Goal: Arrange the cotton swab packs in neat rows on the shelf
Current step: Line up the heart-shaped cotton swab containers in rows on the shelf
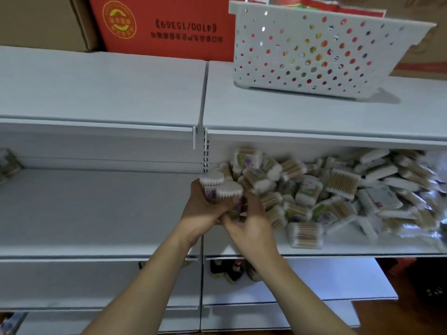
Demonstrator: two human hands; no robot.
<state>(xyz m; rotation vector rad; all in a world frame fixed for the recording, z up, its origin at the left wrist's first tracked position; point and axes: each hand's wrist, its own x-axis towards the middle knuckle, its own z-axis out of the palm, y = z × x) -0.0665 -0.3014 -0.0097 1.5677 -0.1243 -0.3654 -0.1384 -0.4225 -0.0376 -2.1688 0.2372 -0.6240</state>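
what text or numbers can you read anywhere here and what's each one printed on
"(4100/15369)" – upside down on the red carton at the back of the top shelf.
A line of characters below it on that carton: too blurred to read.
Round yellow logo on the same carton: unreadable.
Labels on the cotton swab packs: too blurred to read.
Packaging inside the white basket: no legible text.
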